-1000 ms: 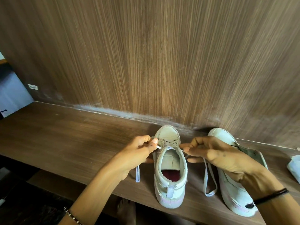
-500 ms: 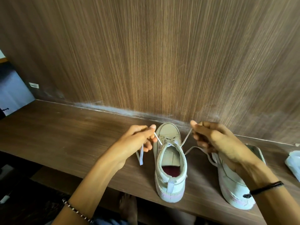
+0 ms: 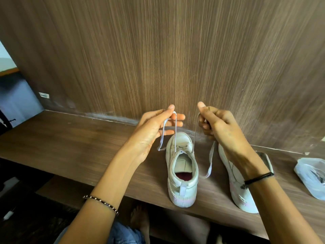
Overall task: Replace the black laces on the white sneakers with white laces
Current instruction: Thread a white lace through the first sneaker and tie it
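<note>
A white sneaker (image 3: 182,175) stands on the wooden shelf (image 3: 70,147), heel toward me, with a white lace (image 3: 175,138) threaded through its lower eyelets. My left hand (image 3: 154,127) pinches the left end of that lace above the toe and holds it taut, its loose tail hanging to the left. My right hand (image 3: 218,127) grips the right end, whose tail (image 3: 210,162) droops between the shoes. The second white sneaker (image 3: 241,189) lies to the right, partly hidden under my right forearm. No black lace shows.
A clear plastic bag (image 3: 311,178) lies at the shelf's right edge. A wood-grain wall (image 3: 158,59) rises directly behind the shoes. Below the shelf's front edge are my knees in jeans (image 3: 123,233) and a dark floor.
Both hands have risen from beside the sneaker's eyelets to above its toe, drawing the two lace ends up and taut. The view has also shifted slightly.
</note>
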Available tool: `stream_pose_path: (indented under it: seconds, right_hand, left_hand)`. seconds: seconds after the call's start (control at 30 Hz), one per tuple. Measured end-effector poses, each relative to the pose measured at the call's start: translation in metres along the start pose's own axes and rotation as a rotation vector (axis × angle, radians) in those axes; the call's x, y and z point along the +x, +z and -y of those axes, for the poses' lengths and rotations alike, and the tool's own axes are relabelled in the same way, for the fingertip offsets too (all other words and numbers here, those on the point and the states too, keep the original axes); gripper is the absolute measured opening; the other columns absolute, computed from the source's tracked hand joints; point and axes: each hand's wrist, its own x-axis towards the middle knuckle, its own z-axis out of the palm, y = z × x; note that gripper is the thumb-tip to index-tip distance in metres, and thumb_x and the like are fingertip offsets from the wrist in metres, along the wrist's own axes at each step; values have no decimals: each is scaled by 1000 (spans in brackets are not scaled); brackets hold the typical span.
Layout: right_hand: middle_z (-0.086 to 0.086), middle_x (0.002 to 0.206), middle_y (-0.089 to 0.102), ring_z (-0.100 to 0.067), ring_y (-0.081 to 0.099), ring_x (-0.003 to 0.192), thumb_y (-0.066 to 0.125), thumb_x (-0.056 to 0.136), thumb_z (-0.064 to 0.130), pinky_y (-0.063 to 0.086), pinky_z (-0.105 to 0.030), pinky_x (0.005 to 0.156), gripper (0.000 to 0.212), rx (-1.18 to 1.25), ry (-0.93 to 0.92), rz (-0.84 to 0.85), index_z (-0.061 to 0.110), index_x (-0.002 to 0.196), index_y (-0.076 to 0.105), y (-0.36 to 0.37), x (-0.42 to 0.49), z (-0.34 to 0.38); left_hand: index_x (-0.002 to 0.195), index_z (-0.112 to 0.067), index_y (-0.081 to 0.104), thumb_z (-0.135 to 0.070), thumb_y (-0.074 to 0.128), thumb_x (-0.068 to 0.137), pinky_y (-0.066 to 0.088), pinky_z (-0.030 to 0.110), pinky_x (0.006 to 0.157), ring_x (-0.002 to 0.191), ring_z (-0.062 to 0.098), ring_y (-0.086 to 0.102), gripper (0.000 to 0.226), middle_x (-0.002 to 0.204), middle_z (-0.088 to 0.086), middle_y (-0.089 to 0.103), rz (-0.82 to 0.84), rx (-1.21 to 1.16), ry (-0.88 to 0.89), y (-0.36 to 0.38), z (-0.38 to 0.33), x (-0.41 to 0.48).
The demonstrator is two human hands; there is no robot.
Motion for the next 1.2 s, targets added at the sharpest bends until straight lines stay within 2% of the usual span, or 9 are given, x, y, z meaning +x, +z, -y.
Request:
stream_pose_path:
  seconds: [0.1,0.27,0.33,0.47,0.6,0.77,1.0,1.1,1.2]
  right_hand:
    - [8,57,39,-8,31,51,52,103,48,27,-20,48,46,-91,-13,48,18,68,50,0,0,8]
    - [7,60,42,-6,35,52,53,102,51,31,-18,51,56,-240,-16,114,0,82,58,-6,5,30]
    - [10,58,44,-4,36,49,52,103,49,30,-16,47,48,-281,-16,120,8,78,59,-10,7,45]
    - [12,55,46,-5,37,46,51,104,47,29,-20,43,41,-344,-22,99,22,71,55,-13,11,75]
    - [8,56,46,-4,36,44,52,103,47,26,-18,42,40,-337,-11,96,20,74,55,-17,10,110]
    - [5,58,45,-6,35,44,44,108,35,24,-18,43,38,-289,-28,101,11,90,67,-25,7,158]
    - [-8,73,64,-11,50,54,46,107,29,33,-22,49,44,-251,-57,57,-8,108,71,-28,7,200]
    - [-9,76,67,-11,53,55,47,108,28,36,-22,51,42,-227,-66,57,-6,106,72,-30,6,212]
    - [-4,70,62,-8,50,54,50,107,25,38,-18,48,37,-252,-105,47,-1,93,73,-32,4,221]
  left_hand:
    - [101,-4,71,-34,58,101,59,34,88,107,16,72,33,107,1,78,4,66,-1,3,-8,3]
    - [83,-19,79,-42,67,95,61,38,87,111,13,68,28,101,-4,75,-10,147,24,15,-27,12]
    - [82,-18,78,-42,66,96,59,40,91,110,11,68,30,108,-2,75,6,190,49,22,-43,13]
    - [78,-21,75,-38,63,99,56,33,89,96,2,69,30,91,-12,75,11,276,68,35,-84,10]
    - [83,-17,74,-33,61,101,56,25,74,102,13,71,28,104,-2,76,-1,297,68,43,-115,10]
    - [90,-16,77,-36,64,99,56,32,86,100,15,73,25,98,0,78,-19,294,80,54,-149,4]
    - [85,-14,75,-32,68,97,61,37,89,93,21,74,23,92,7,77,-28,214,107,65,-187,-1]
    - [89,-13,75,-31,65,99,61,33,83,87,20,74,23,89,6,77,-2,206,125,67,-199,-4]
    - [98,-12,78,-31,65,99,59,34,87,95,21,75,22,98,7,79,-5,202,136,69,-210,-5]
